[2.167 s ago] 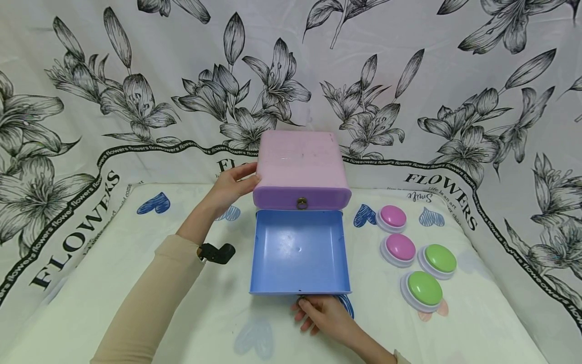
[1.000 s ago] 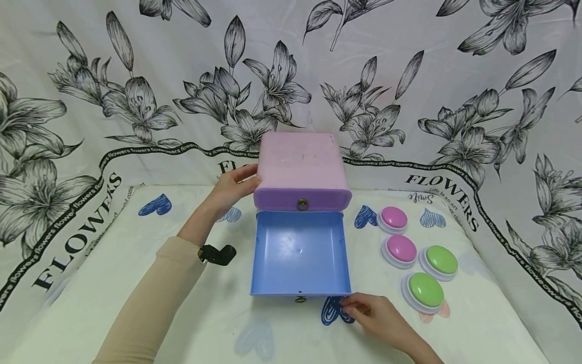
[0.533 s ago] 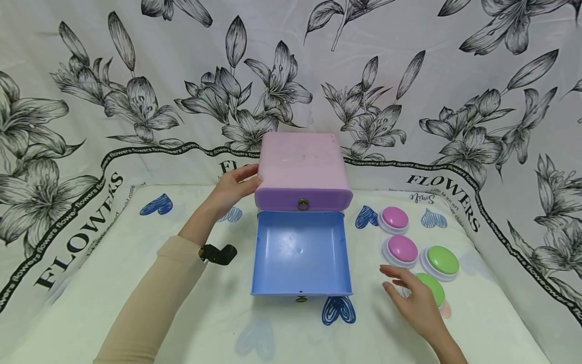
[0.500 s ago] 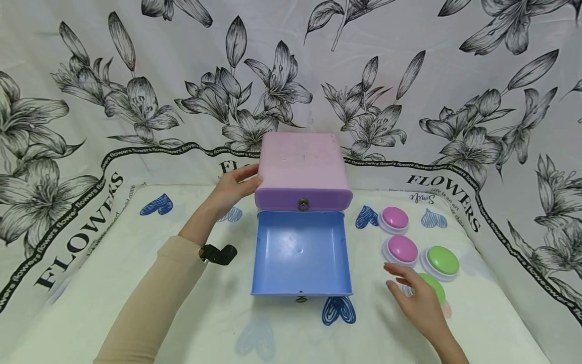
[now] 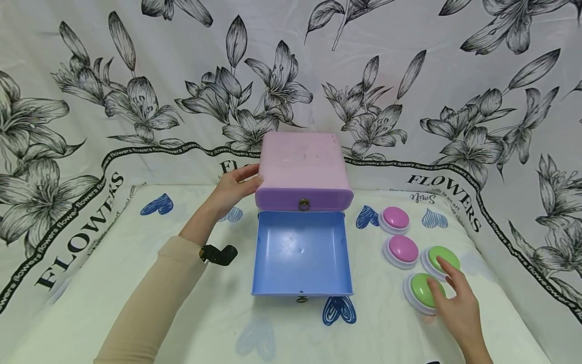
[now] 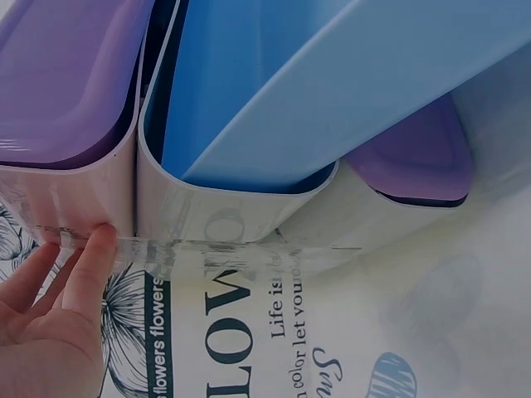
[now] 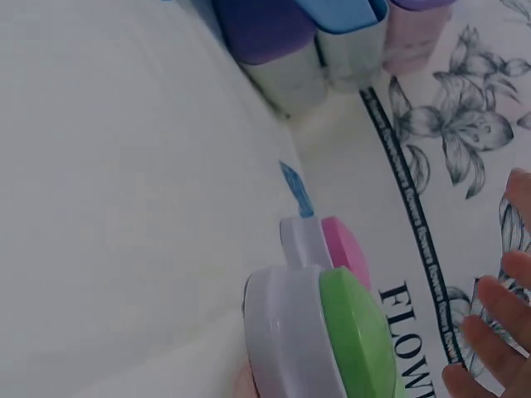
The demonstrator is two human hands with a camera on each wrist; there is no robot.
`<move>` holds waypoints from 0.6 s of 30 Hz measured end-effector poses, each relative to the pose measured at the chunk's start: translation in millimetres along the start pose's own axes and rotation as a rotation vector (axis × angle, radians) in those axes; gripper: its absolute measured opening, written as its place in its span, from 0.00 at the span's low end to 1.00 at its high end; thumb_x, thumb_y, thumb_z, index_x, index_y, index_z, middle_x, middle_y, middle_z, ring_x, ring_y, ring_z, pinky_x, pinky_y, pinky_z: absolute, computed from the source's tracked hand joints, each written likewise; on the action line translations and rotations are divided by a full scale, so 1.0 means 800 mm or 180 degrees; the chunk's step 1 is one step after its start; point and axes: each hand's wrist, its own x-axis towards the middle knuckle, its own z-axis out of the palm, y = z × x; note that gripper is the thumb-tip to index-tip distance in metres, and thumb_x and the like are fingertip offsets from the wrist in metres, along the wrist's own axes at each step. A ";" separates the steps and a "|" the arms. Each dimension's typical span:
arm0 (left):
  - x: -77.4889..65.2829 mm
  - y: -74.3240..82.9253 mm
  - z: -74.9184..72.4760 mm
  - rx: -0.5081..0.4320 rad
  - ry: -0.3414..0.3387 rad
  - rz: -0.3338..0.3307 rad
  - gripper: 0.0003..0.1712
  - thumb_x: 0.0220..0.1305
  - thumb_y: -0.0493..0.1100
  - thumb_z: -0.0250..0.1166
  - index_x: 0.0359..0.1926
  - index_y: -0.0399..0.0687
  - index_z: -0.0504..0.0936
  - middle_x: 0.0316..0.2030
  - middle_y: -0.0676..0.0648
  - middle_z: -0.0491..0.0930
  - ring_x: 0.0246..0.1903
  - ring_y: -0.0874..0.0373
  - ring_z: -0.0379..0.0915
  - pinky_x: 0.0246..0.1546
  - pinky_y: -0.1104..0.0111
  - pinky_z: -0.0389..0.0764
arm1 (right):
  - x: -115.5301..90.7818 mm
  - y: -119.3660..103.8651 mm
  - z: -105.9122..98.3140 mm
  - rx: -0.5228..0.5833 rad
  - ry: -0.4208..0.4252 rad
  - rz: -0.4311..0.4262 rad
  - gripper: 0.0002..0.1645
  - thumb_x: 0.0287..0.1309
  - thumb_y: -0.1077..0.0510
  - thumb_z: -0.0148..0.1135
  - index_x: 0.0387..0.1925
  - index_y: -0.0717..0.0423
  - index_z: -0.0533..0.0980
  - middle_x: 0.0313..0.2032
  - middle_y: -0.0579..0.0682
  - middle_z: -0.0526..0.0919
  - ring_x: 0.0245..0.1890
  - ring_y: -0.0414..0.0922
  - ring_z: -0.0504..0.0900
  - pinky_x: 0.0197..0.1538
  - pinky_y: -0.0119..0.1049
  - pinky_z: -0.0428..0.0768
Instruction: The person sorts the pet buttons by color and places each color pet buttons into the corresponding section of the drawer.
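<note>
A small stacked drawer unit (image 5: 303, 159) has a pink top and a purple upper drawer front (image 6: 70, 75). Its blue drawer (image 5: 301, 253) is pulled out, with nothing inside. Against the unit's left side, my left hand (image 5: 232, 189) rests its fingertips (image 6: 98, 240). Two round push lights with green domes lie at the right: a nearer one (image 5: 420, 288) and a farther one (image 5: 445, 255). My right hand (image 5: 461, 306) is over them with fingers spread; its thumb overlaps the nearer dome. In the right wrist view the fingers (image 7: 498, 323) stand apart from the green dome (image 7: 357, 332).
Two push lights with pink domes, one nearer (image 5: 403, 248) and one farther (image 5: 395, 217), lie right of the drawer. A small ring pull (image 5: 302, 299) hangs on the blue drawer's front. Flowered cloth (image 5: 191, 60) covers the back wall, and white cloth (image 5: 200, 323) the table.
My right hand has left the front of the blue drawer and moved right to the green push lights, its fingers spreading. The left hand has stayed on the drawer unit.
</note>
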 end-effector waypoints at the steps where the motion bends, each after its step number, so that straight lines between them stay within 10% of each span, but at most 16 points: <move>1: 0.000 0.000 0.000 0.0003 -0.0010 -0.0004 0.36 0.61 0.51 0.62 0.68 0.49 0.61 0.66 0.47 0.59 0.61 0.53 0.65 0.55 0.69 0.74 | -0.001 0.002 -0.002 -0.0052 -0.0015 0.0072 0.31 0.53 0.67 0.62 0.61 0.56 0.68 0.57 0.52 0.73 0.56 0.20 0.62 0.53 0.09 0.62; 8: -0.001 0.000 0.000 0.0001 -0.0019 -0.0015 0.35 0.62 0.50 0.61 0.68 0.49 0.60 0.67 0.48 0.59 0.61 0.52 0.64 0.56 0.69 0.73 | -0.008 0.013 -0.010 -0.0338 -0.0511 0.0554 0.38 0.56 0.57 0.62 0.67 0.59 0.58 0.59 0.66 0.66 0.58 0.24 0.59 0.46 0.05 0.55; 13: -0.001 0.000 0.000 0.0000 0.0005 0.0003 0.36 0.62 0.50 0.61 0.68 0.48 0.61 0.66 0.47 0.60 0.60 0.53 0.65 0.55 0.70 0.74 | -0.009 0.023 -0.009 -0.0474 -0.0945 0.0769 0.46 0.58 0.52 0.61 0.68 0.66 0.49 0.61 0.73 0.59 0.59 0.65 0.61 0.60 0.44 0.68; 18: 0.000 -0.002 0.001 0.0018 0.0055 0.0025 0.36 0.61 0.51 0.62 0.67 0.49 0.62 0.66 0.47 0.61 0.60 0.52 0.66 0.55 0.67 0.74 | -0.010 0.027 -0.010 -0.0419 -0.1169 0.0787 0.52 0.56 0.51 0.62 0.68 0.72 0.44 0.61 0.77 0.55 0.58 0.72 0.58 0.55 0.66 0.62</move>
